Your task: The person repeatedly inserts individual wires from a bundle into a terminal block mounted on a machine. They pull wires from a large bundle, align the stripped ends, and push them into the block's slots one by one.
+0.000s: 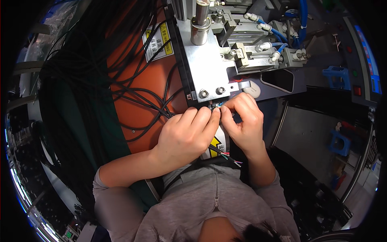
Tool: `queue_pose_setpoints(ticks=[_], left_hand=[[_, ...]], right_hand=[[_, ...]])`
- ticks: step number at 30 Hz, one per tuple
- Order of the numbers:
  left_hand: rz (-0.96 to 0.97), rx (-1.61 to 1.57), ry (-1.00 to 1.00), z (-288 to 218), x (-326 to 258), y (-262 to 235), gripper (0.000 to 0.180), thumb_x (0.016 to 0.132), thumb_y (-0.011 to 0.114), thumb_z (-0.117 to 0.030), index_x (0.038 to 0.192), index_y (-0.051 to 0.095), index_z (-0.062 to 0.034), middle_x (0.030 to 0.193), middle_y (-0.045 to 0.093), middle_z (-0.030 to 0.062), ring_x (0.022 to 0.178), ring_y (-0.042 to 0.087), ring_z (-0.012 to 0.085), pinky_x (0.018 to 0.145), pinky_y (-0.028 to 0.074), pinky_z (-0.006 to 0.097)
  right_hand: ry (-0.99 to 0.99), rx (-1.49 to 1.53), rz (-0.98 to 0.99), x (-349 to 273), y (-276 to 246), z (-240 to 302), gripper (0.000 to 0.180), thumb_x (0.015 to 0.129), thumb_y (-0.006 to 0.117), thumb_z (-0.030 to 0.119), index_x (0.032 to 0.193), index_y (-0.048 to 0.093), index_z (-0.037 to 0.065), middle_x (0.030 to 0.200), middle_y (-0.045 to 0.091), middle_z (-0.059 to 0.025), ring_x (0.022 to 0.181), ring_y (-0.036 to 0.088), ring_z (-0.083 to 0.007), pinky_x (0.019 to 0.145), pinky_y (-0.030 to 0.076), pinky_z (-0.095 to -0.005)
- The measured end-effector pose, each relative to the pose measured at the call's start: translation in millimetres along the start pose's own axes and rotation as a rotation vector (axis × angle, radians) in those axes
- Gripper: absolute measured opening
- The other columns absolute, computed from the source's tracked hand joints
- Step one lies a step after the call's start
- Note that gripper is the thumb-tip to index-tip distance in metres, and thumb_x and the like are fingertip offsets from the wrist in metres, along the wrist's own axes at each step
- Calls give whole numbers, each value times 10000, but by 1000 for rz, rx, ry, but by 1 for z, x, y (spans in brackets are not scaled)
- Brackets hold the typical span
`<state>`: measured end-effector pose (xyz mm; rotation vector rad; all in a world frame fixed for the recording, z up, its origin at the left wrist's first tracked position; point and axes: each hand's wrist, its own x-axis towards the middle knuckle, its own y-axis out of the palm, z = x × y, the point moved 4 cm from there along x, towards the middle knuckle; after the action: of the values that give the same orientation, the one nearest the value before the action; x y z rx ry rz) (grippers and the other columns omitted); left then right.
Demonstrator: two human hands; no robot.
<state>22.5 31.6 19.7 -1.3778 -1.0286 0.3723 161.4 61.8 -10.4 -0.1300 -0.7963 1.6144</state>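
My left hand (183, 135) and my right hand (246, 123) meet at the front edge of a metal machine block (204, 66). Both are closed in a pinch, fingertips nearly touching. Thin wires (220, 105), whitish and blue, show between the fingertips; my right thumb and forefinger grip them. What the left fingers pinch is mostly hidden behind the fingers. Below the hands, a black cable (216, 149) ends in several loose coloured wires (231, 159), lying close to my body over a yellow and white label (217, 141).
Black cables (155, 99) spread over the orange-brown work surface (121, 109) at left. Pneumatic cylinders (258, 56) with blue hoses (278, 34) stand behind the block. A phone-like dark device (278, 80) and a rounded white object (252, 89) lie right of it. Blue stools (340, 142) stand farther right.
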Motion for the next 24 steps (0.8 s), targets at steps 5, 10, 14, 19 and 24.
queue_pose_setpoints(ticks=[5, 10, 14, 19, 24], left_hand=[[-8, -25, 0, 1, 3, 0, 304, 726, 638, -59, 1026, 685, -58, 665, 379, 0, 550, 440, 97, 448, 353, 240], [-23, -43, -4, 3, 5, -1, 316, 710, 639, -53, 1023, 687, -61, 669, 382, 2, 545, 447, 100, 449, 359, 241], [-25, -46, -23, 2, 3, 0, 320, 702, 638, -52, 1018, 688, -60, 668, 381, 5, 548, 455, 103, 448, 366, 242], [14, -25, -24, 0, 2, -1, 321, 702, 635, -55, 1019, 686, -57, 668, 381, 6, 548, 456, 104, 449, 369, 241], [29, -26, -32, -1, 3, -1, 317, 698, 636, -62, 1011, 686, -60, 666, 389, 5, 547, 462, 107, 454, 375, 244]], right_hand=[[-5, 55, -50, 0, 3, -5, 60, 716, 644, -14, 720, 588, 9, 686, 551, -93, 635, 519, -256, 583, 422, -349], [17, 90, -65, -1, 2, -8, 55, 717, 644, -13, 725, 593, 7, 683, 555, -92, 643, 526, -251, 581, 424, -341], [32, 80, -64, 3, 1, -6, 76, 712, 646, -13, 712, 573, 9, 668, 539, -89, 623, 510, -250, 566, 414, -344], [69, 31, 35, 1, 0, -3, 102, 702, 648, -16, 696, 550, 14, 659, 519, -87, 608, 493, -251, 554, 403, -353], [-33, 22, -71, -1, 3, -3, 84, 704, 635, -19, 705, 559, 15, 683, 530, -94, 618, 508, -257, 565, 414, -344]])
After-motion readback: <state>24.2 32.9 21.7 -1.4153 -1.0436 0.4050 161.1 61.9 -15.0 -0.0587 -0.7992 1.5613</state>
